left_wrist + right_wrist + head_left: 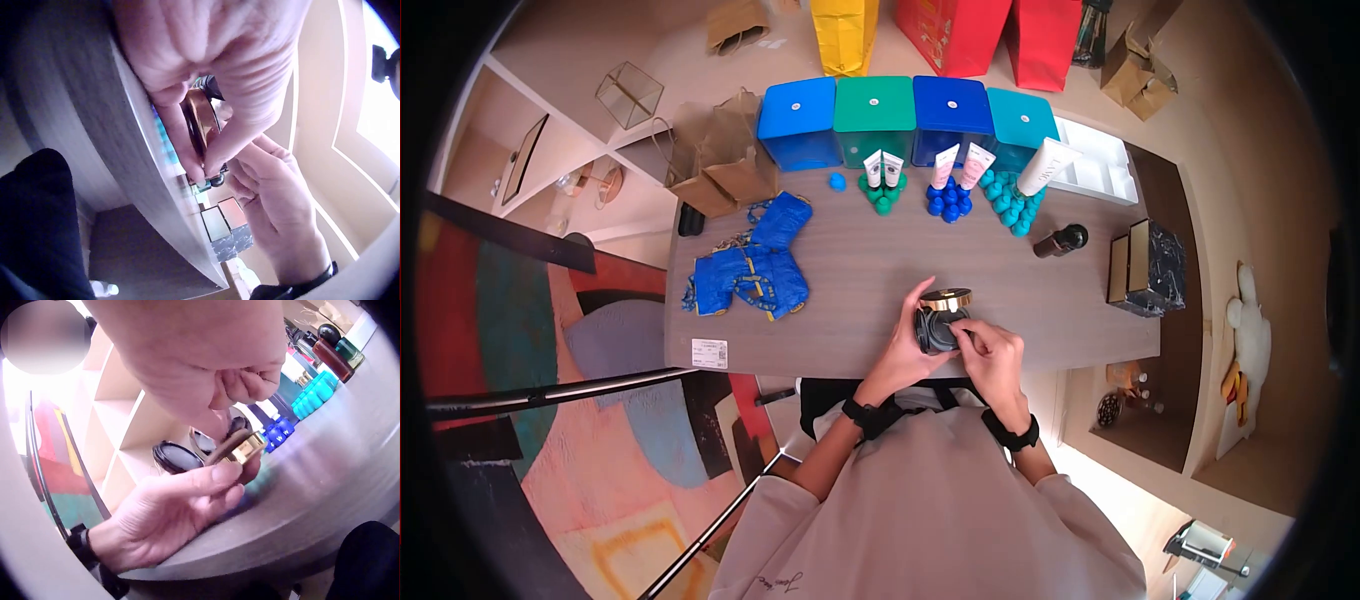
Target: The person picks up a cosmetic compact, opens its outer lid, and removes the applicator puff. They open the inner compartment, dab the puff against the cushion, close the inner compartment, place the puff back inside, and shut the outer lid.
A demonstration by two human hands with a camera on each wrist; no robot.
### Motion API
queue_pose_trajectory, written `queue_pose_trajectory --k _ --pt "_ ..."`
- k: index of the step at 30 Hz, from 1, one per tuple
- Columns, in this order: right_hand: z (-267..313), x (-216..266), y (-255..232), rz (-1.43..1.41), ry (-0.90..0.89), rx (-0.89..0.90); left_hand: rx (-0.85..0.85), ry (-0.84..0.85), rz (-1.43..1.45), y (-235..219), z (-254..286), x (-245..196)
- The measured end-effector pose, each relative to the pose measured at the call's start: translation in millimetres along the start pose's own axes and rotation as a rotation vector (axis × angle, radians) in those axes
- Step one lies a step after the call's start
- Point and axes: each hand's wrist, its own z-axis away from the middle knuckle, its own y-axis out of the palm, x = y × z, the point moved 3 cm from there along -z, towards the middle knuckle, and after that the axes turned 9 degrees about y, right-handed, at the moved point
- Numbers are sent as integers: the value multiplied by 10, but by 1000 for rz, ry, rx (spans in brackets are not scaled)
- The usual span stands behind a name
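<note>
A cushion compact [947,298] with a gold rim and black casing stands unfolded just above the table's front edge. My left hand [900,350] holds it from the left, thumb and fingers around its gold-rimmed body [249,450]. A round dark lid [176,456] shows beyond the thumb in the right wrist view. My right hand [994,358] has its thumb and index finger pinched together at the inside of the compact, the other fingers curled. I cannot tell which inner part the pinch is on. The left wrist view shows the gold rim [201,115] between the left fingers.
Blue bags [750,265] with chain straps lie at the left. Four lidded boxes [875,105] line the back, with cream tubes [975,165] and coloured balls [950,205] before them. A dark bottle [1060,240] and a marbled box [1152,268] stand at the right.
</note>
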Motion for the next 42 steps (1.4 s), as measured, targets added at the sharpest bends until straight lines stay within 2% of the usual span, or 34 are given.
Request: queue_pose_trajectory --k 1,3,6,12,16,18,25,28,31,33,37,40,42 --pt "-1 17 -17 -2 -6 6 -9 1 -2 5 -2 5" --pt "12 31 -49 -10 109 9 -32 2 38 8 9 15" --pt "-7 -3 52 123 50 53 -17 -2 39 0 0 12" --pt "10 101 -65 3 52 5 -26 20 -16 -13 2 -43" --pt "-29 8 9 94 19 56 -38 9 0 -19 -34 -50" --pt "0 46 -55 -41 41 7 -36 -5 30 -6 -8 -34" --pt "-28 26 0 36 1 34 -47 -16 8 -19 -41 -44" --pt "-1 119 -55 -18 29 -8 -50 1 36 -2 0 0" --pt "-11 54 12 94 35 72 -53 10 0 -9 -7 -9" --pt "9 55 -31 -15 25 7 -48 0 24 -10 -22 -47" --pt "-5 62 -50 -19 36 -4 -61 -9 66 0 -21 -33" --pt "-34 9 5 55 43 68 -46 2 0 -16 -39 -44" --pt "-19 112 -79 -39 80 7 -38 41 -13 -10 -27 -31"
